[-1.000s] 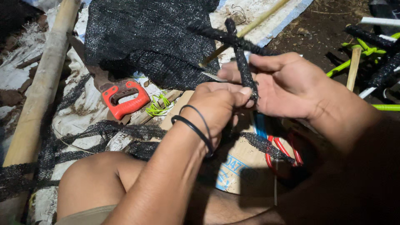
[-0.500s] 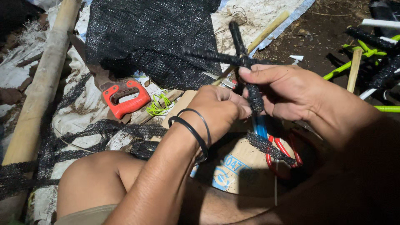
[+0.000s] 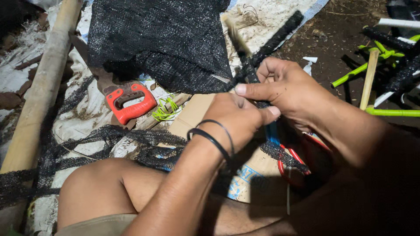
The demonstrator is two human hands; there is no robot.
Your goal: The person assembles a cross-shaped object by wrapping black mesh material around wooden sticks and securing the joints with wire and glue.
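Two bare hands work close together over a person's lap, seen from above. The left hand (image 3: 238, 120), with two thin black bands on its wrist, is clenched around the lower part of a stick wrapped in black netting (image 3: 258, 65). The right hand (image 3: 286, 89) pinches the same stick just above, thumb and forefinger pressed onto the netting. The stick rises from between the hands up and to the right, tilted, and its upper end lies over a white woven sheet (image 3: 280, 13). A blue part of the stick shows just below the hands.

Beside the left hand, a large sheet of black mesh (image 3: 162, 43) lies in a heap. A saw with an orange handle (image 3: 130, 104) rests near it, with a small tangle of yellow-green cord (image 3: 165, 109) just beside the handle. A thick bamboo pole (image 3: 37, 96) runs along the left edge. Loose strips of netting (image 3: 100, 140) trail across the person's bare knee (image 3: 100, 188). Red-handled scissors (image 3: 295, 164) lie under the right forearm, partly hidden. Green sticks (image 3: 354, 72) lie well apart on dark soil at right.

Judging from the hold, the wrapping could loosen or slide along the stick if either hand eases its pinch. The trailing strips might also snag on the saw.
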